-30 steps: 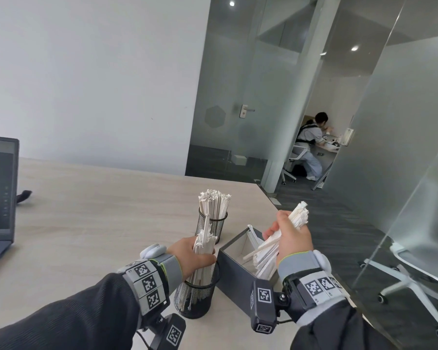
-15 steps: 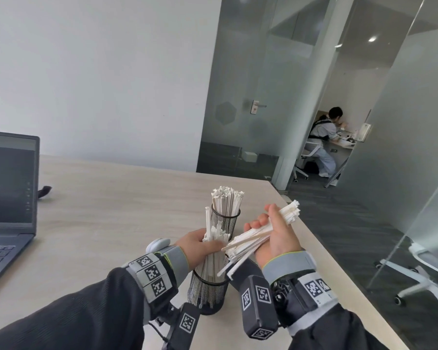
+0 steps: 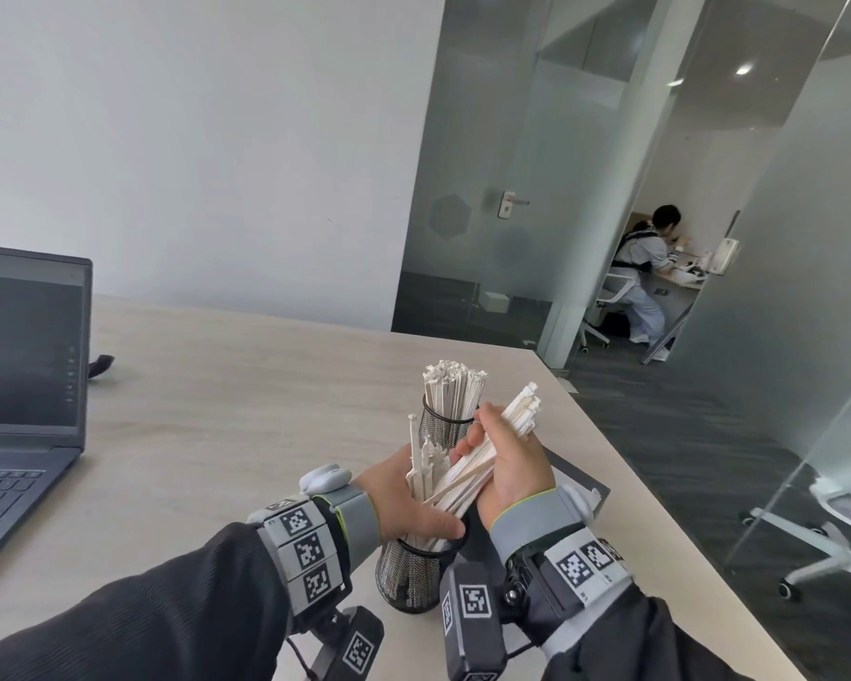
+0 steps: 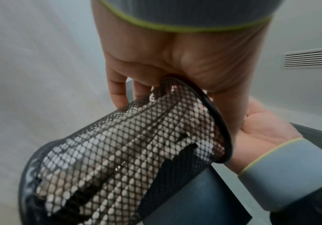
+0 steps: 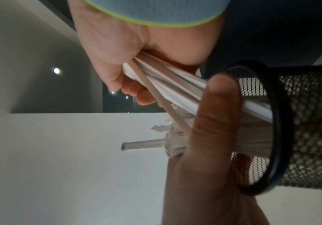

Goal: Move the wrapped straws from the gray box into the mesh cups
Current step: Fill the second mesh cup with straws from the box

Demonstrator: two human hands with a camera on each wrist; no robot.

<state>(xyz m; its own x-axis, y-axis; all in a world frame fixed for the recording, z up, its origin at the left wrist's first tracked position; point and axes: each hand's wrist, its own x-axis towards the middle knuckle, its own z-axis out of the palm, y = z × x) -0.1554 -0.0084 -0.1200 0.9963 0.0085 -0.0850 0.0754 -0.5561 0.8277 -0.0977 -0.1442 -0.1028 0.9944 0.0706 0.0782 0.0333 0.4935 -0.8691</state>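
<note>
Two black mesh cups stand near the table's right edge. The far cup (image 3: 444,425) is packed with upright wrapped straws. My left hand (image 3: 409,498) is curled round the straws standing in the near cup (image 3: 409,577), thumb across its rim (image 5: 279,121). My right hand (image 3: 509,462) grips a slanted bundle of wrapped straws (image 3: 519,415), whose lower ends reach into the near cup's mouth. The bundle (image 5: 175,82) also fills the right wrist view. In the left wrist view the near cup (image 4: 137,152) shows white straws through its mesh. The gray box (image 3: 578,479) is mostly hidden behind my right hand.
An open laptop (image 3: 20,385) sits at the left of the pale wooden table (image 3: 227,425). The table's right edge runs close beside the box. Beyond it are dark carpet, glass walls and a white office chair (image 3: 831,528). A person (image 3: 644,272) sits in the back room.
My right hand has carried the straw bundle from over the gray box leftward to the near cup, tilting its lower ends into the mouth. My left hand stayed on that cup's straws.
</note>
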